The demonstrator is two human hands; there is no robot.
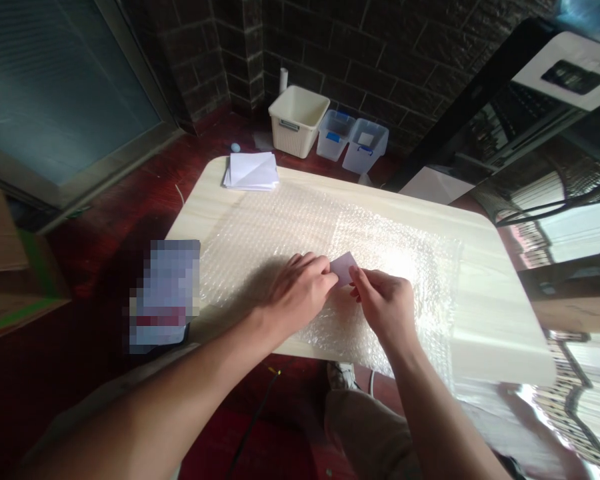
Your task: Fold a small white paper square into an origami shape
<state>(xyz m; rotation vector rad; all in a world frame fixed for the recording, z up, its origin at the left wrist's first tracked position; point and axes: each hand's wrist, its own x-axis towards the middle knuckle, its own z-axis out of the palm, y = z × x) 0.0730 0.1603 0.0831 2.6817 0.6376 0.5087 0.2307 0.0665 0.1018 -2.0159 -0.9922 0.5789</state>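
Observation:
A small folded piece of pale paper (342, 268) is held between my two hands above the table. My left hand (305, 283) has its fingers closed on the paper's left side. At the paper's right edge, my right hand (387, 297) pinches it between thumb and fingers. Beneath both hands a sheet of clear bubble wrap (290, 223) lies spread over the table (500, 313), shining brightly on the right. A stack of white paper (251, 171) sits at the table's far left corner.
Behind the table stand a cream bin (300, 123) and two clear plastic boxes (335, 133) with blue latches. A blurred-out item (167, 287) is at the table's left edge. Cardboard boxes (10, 260) stand at far left, and a dark machine (545, 120) rises at right.

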